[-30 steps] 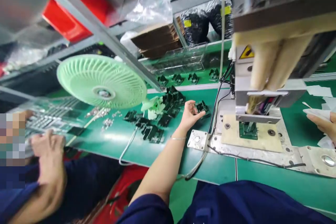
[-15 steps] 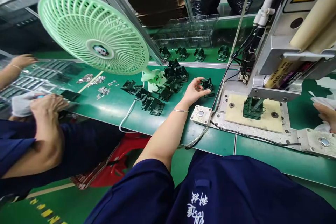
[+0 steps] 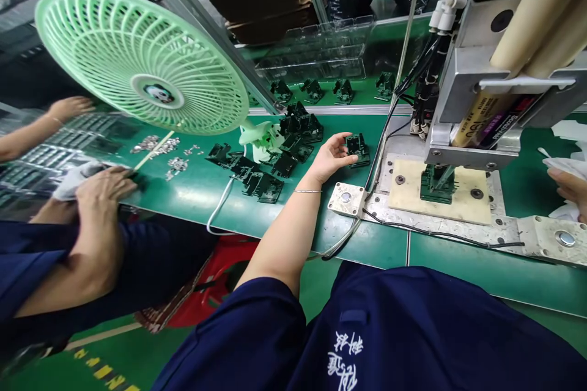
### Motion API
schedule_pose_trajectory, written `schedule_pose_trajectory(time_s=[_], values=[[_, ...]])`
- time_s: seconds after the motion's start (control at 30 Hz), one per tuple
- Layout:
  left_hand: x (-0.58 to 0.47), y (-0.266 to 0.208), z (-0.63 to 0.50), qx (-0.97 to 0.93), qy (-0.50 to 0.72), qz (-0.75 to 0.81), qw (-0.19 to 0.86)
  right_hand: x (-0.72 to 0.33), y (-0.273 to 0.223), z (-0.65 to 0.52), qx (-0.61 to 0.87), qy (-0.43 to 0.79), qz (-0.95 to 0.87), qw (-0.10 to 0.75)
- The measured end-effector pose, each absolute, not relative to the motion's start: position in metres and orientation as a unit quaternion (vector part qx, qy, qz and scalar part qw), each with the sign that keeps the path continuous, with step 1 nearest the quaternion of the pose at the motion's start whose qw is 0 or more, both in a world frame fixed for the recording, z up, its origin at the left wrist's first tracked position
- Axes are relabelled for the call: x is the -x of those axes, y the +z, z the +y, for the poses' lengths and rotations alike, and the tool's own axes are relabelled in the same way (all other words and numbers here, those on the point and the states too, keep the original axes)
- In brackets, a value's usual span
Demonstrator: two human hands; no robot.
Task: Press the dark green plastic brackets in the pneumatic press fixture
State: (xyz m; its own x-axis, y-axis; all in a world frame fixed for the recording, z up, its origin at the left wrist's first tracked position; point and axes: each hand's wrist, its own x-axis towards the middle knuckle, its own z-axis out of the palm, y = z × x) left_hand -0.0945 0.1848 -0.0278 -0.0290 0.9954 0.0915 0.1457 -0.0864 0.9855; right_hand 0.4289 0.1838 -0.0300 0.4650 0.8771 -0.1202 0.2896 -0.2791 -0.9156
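My left hand is on the bench left of the press, its thumb and fingers closed around the near side of a small black plastic part. The part sits at the bench surface. At the right edge of the view, my right hand is partly cut off and holds a crumpled white cloth. A thin white-tipped stick, perhaps a swab, pokes out beside it. Another dark plastic part sits in the cream-coloured fixture plate under the press head.
A green fan stands on the left, with several black parts around its base. More black parts line the back ledge. Two button boxes flank the fixture; cables run between. At the left, a co-worker's hands work near small metal pieces.
The black part in my left hand has turned slightly and come lower, against the bench. The whole view has shifted a little. The co-worker's hands have moved right.
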Motion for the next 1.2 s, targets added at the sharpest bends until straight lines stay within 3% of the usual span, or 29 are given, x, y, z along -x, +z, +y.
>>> schedule_pose_trajectory(time_s=[1.2], values=[[0.0870,-0.0245,0.1855,-0.575,0.480,0.519,0.412,-0.4279,-0.0220,0.1768,0.728,0.317,-0.419,0.440]])
